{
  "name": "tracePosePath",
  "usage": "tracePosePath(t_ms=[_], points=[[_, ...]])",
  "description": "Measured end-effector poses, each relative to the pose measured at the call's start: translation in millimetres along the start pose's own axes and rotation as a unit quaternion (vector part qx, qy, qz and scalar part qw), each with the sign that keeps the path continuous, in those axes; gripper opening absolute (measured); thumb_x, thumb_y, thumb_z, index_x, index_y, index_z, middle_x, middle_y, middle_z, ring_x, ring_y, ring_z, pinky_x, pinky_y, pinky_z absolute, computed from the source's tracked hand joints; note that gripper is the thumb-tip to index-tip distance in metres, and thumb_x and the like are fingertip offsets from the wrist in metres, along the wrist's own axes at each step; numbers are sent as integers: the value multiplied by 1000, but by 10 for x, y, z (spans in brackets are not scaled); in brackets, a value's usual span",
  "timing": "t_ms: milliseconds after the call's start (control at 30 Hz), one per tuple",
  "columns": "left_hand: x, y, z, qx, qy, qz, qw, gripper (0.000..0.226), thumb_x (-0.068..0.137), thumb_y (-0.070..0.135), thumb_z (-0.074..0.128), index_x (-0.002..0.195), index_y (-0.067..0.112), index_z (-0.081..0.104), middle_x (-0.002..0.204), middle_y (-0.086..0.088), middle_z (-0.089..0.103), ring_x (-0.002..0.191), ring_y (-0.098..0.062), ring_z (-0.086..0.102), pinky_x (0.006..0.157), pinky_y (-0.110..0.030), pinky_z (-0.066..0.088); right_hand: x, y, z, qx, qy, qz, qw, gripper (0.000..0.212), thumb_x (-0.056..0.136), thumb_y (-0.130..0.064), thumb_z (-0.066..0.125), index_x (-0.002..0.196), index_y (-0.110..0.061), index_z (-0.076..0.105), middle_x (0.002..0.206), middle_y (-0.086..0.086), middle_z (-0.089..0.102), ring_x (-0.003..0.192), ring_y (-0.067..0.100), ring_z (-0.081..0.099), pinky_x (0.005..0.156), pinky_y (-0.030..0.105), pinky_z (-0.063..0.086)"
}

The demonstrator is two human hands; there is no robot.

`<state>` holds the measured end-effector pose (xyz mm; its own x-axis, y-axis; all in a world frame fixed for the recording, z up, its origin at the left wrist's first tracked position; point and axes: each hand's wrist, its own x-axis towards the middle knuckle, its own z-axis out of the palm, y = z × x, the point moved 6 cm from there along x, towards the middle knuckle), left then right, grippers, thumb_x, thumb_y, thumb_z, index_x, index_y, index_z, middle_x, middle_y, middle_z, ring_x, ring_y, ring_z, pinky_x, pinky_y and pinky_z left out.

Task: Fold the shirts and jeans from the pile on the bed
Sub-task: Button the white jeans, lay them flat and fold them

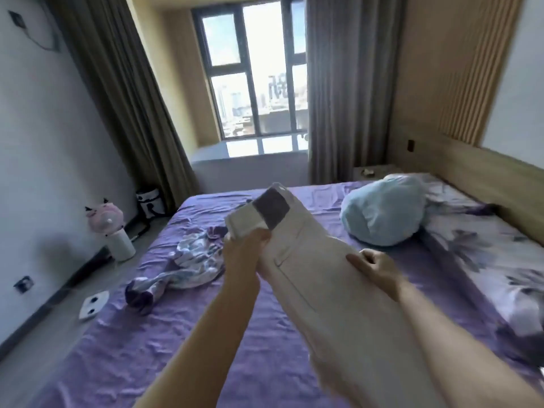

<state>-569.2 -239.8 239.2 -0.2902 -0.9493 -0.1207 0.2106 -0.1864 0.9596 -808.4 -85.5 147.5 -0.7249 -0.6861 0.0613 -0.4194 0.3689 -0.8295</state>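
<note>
A pair of pale beige jeans (318,278) is held up above the bed, its waistband end pointing away from me with a dark patch near the top. My left hand (244,248) grips the left edge near the waistband. My right hand (374,266) grips the right edge a little lower. The lower legs of the jeans run down toward me and blur at the bottom. A crumpled purple and white patterned garment (182,260) lies on the purple bed sheet (153,343) to the left.
A light blue bundle (382,210) sits at the far right of the bed beside a floral duvet (485,254). A pink fan (109,228), a white bag (150,201) and a white object (94,304) stand on the floor left of the bed. A wooden headboard (482,169) runs along the right.
</note>
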Motion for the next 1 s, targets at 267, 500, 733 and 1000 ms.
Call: tracePosePath(t_ms=[267,500,733,1000], points=[[717,-1356,-2042,48,141,-100,984,19,73,-7,66,80,11,65,69,-6,63,52,-13,55,40,-14,40,60,565,2669,-119,-164,85,976,43,89,-41,58,62,-17,36,58,-4,43,67,22,47,60,33,27],[1362,-2023,-3518,100,219,-154,958,24,70,-12,67,69,11,62,58,2,63,56,-16,54,46,-18,44,122,644,4291,-179,-251,84,948,31,95,-39,48,75,-17,39,72,-2,50,78,23,49,74,31,25],[1753,-2906,-4496,58,261,-272,925,29,75,-15,61,76,14,59,50,7,64,40,-5,57,38,-13,42,89,980,5381,-218,-254,45,941,22,94,-31,50,79,-15,49,84,2,58,93,29,56,73,34,30],[2080,-3652,-4998,22,272,-332,903,32,72,-21,56,89,6,59,58,-1,66,57,-19,60,46,-22,50,85,1359,5967,-241,-232,11,942,24,89,-13,58,111,-16,65,101,11,67,100,32,60,82,37,37]])
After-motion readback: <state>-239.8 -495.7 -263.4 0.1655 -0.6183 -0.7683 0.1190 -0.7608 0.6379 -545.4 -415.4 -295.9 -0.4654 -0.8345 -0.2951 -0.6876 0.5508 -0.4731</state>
